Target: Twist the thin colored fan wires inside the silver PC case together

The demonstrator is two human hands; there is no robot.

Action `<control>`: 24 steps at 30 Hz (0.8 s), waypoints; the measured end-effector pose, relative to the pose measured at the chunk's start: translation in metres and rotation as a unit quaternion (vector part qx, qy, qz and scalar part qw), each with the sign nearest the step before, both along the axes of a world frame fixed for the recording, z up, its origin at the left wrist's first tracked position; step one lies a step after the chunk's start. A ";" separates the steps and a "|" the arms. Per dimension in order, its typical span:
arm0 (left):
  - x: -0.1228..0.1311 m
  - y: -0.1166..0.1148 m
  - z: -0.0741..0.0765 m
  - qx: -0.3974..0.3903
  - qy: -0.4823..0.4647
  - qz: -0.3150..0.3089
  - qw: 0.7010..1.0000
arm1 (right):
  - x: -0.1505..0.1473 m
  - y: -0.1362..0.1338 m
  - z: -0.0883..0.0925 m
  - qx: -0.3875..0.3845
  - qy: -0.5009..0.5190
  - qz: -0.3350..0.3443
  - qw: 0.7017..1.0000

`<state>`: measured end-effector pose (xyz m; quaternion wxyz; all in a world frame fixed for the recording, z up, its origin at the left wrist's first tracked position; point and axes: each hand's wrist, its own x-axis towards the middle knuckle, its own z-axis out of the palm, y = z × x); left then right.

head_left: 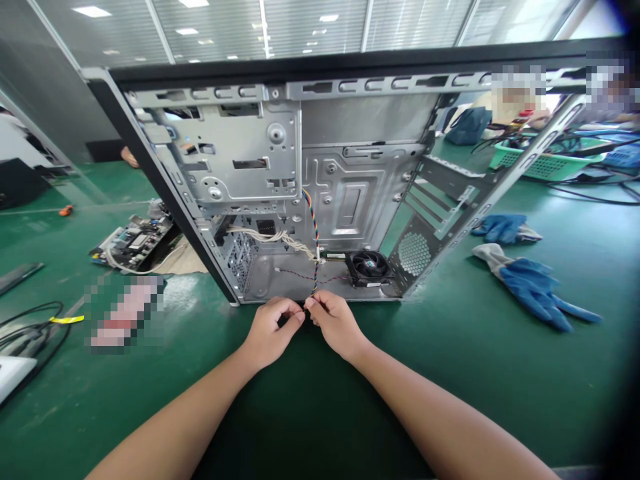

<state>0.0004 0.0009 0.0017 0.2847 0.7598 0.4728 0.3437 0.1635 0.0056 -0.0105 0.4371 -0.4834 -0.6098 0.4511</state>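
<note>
An open computer case (pixel 360 93) stands upright on the green table, its bare metal inside facing me. From behind the drive cage (pixel 250 147) a twisted multicoloured cable (pixel 315 230) hangs down to the case's lower front edge. My right hand (pixel 337 327) pinches this cable near its lower end. Close beside it, my left hand (pixel 273 330) has thumb and forefinger pinched at the same end; the tip between the fingers is too small to make out. Inside, a black cooling fan (pixel 370 265) lies on the case floor, near a bundle of whitish wires (pixel 270 237).
Left of the case lies a circuit board (pixel 135 240) with parts on it. Blue gloves (pixel 530 283) lie to the right, and a green basket (pixel 555 163) of cables stands behind them. Black cables (pixel 35 333) lie at the left edge. Other people are partly visible at the back.
</note>
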 end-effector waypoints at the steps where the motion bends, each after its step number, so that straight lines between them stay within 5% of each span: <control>1: 0.000 0.000 0.001 -0.005 -0.002 -0.002 1.000 | 0.000 0.000 0.000 0.003 -0.003 0.001 1.000; 15: 0.000 0.000 0.000 -0.108 -0.077 -0.032 0.991 | 0.002 0.000 0.005 0.015 -0.005 0.023 1.000; 24: 0.001 -0.002 0.002 0.028 0.012 -0.024 0.999 | 0.001 0.002 -0.002 0.012 0.003 -0.012 1.000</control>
